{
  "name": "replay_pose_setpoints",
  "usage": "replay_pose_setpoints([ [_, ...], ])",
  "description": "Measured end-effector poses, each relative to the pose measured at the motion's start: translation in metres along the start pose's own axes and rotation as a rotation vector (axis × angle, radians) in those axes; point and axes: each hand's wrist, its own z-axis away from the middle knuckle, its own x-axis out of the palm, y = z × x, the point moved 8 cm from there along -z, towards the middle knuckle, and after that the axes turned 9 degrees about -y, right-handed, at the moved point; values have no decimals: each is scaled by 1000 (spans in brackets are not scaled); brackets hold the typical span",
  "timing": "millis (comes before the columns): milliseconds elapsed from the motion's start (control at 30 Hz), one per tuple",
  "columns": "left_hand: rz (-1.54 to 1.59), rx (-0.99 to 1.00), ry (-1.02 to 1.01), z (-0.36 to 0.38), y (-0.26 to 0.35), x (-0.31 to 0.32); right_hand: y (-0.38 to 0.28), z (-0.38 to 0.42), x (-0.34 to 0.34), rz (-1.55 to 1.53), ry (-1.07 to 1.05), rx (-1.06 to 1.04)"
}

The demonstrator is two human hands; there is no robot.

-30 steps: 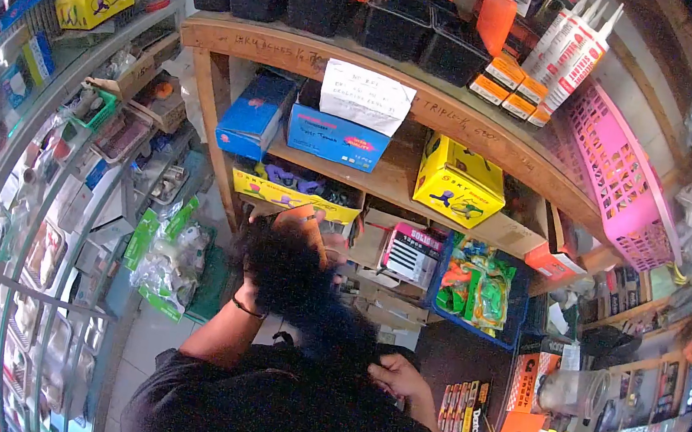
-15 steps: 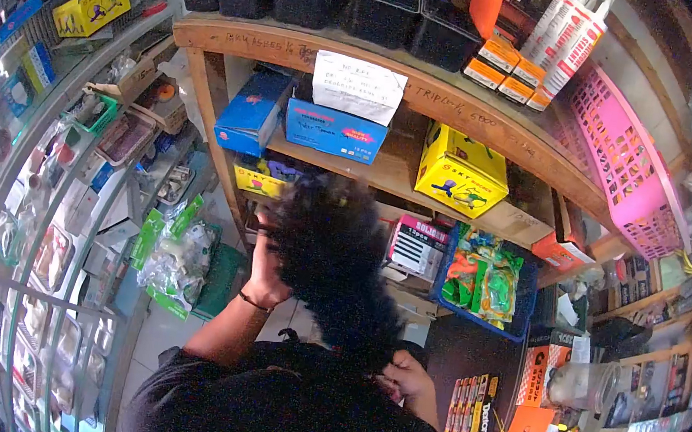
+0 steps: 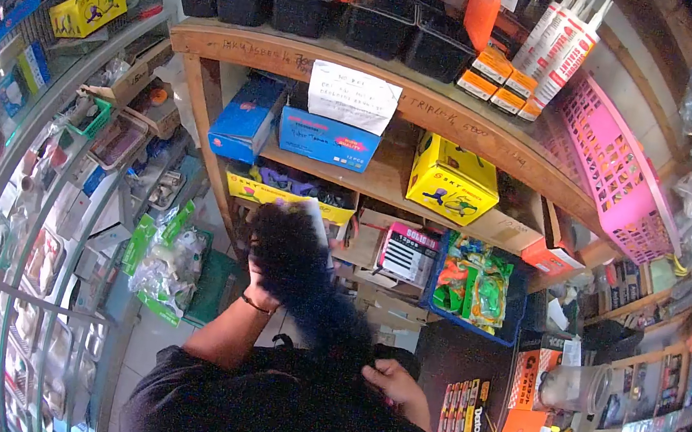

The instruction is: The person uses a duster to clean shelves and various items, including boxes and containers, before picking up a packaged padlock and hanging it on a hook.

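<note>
Black feather duster [image 3: 303,276] | long axis up-left (fluffy end high) | right hand [image 3: 393,386] grip clamped on handle | left hand [image 3: 261,279] in plumes

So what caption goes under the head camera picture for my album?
Two hands, left and right, hold a black feather duster before crowded shop shelves.

A: Upper-body garment?
B: Black short-sleeved shirt [image 3: 284,418]; sleeves end above the elbows, forearms bare.
A: Accessories?
B: One thin dark band [image 3: 254,303] around the left wrist. Right hand [image 3: 395,386]: no ring or band visible.
</note>
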Motion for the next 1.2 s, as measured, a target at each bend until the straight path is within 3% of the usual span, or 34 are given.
replay_pose_setpoints([
  [33, -8, 72, 144, 9, 2, -20, -12, 3, 4, -31, 10, -26],
  [67, -6, 75, 142, 0, 3, -2, -19, 3, 7, -63, 17, -49],
  [133, 119, 187, 473, 0, 8, 8, -14, 1, 2, -120, 102, -47],
  [200, 9, 180, 389, 4, 13, -3, -6, -7, 3, -86, 79, -64],
  [267, -35, 73, 8, 0, 11, -3, -4, -11, 4, -30, 62, -73],
  [333, 77, 74, -93, -8, 11, 12, -10, -12, 4, 37, 44, -81],
  [400, 44, 212, 386, 0, 18, 9, -2, -8, 2, -220, 110, 61],
  [467, 101, 200, 348, 5, 17, -3, 20, -21, 1, -71, 51, 12],
  [533, 28, 83, -32, 0, 12, 8, 14, -22, 3, 78, -4, -43],
  [567, -55, 58, 24, -4, 13, 23, -2, -16, 1, -44, 30, -45],
  [600, -109, 164, 292, 1, 21, 16, -9, -12, 0, -169, 63, -46],
  [700, -11, 180, 393, 3, 19, 8, 4, -19, 4, -63, 31, -53],
  [733, -276, 282, 430, 5, 30, 4, 4, -18, 2, -70, 38, -59],
  [800, -134, 35, 161, 5, 17, -5, 8, -17, 3, -35, -12, 10],
  [833, -139, 52, 122, -4, 17, 19, 4, -18, 3, -36, -7, 5],
  [867, -19, 159, 412, -1, 18, 13, -2, -16, 0, -148, 51, -45],
  [933, -106, 171, 499, 2, 21, 1, -14, -9, -1, -266, 109, -95],
  [967, -133, 151, 460, -2, 16, 4, -16, -6, 4, -140, 41, 3],
  [1000, -199, 76, 237, -3, 15, 7, -13, -4, 7, -13, -26, 100],
  [1067, -140, 22, 123, -10, 11, 20, -12, -3, -8, -58, 52, 5],
  [1133, -29, 155, 396, -7, 14, 9, -6, -6, -18, -103, 125, -83],
  [1200, -32, 156, 395, 1, 17, -5, 9, -10, -12, -96, 41, -27],
])
